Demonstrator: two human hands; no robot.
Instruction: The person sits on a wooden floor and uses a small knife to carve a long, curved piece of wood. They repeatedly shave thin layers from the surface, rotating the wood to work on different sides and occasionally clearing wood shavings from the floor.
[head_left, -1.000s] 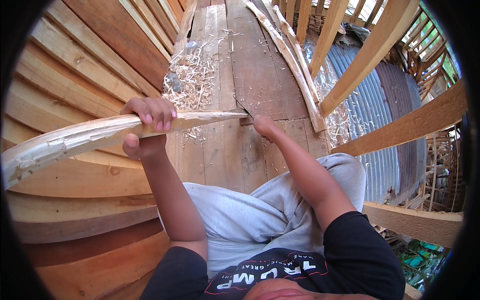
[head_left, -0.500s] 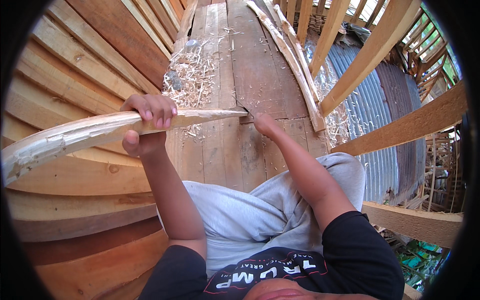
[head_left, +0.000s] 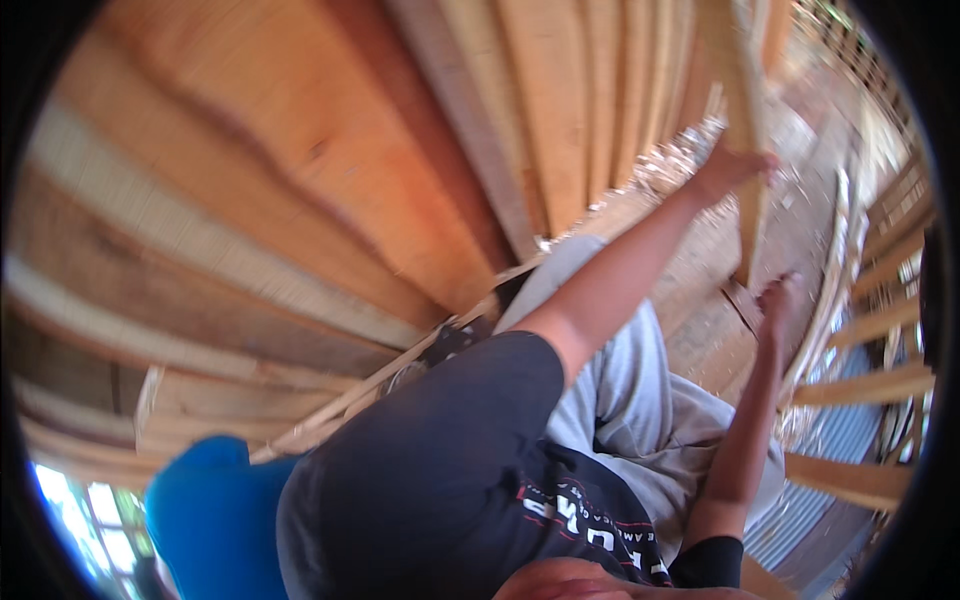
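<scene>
My left hand point(head_left: 732, 172) is wrapped round a pale, peeled wooden pole point(head_left: 748, 105), which stretches from the top of the view down to a narrower end near my right hand. My right hand point(head_left: 779, 296) is closed on the handle of a knife, the handle itself hidden in the fingers. Its dark blade point(head_left: 742, 307) lies close by the pole's lower end; motion blur hides whether they touch.
A wall of wooden boards point(head_left: 330, 150) fills the left. Wood shavings point(head_left: 668, 165) lie along its foot on the plank floor point(head_left: 700, 290). Long thin poles point(head_left: 838, 260) and slatted railings point(head_left: 865, 385) stand to the right. Something blue and rounded point(head_left: 215, 510) is at lower left.
The view has swung left, so hands, pole and floor now appear further right, with more wall and the blue thing showing. Both hands keep their hold; the pole now looks upright in the picture.
</scene>
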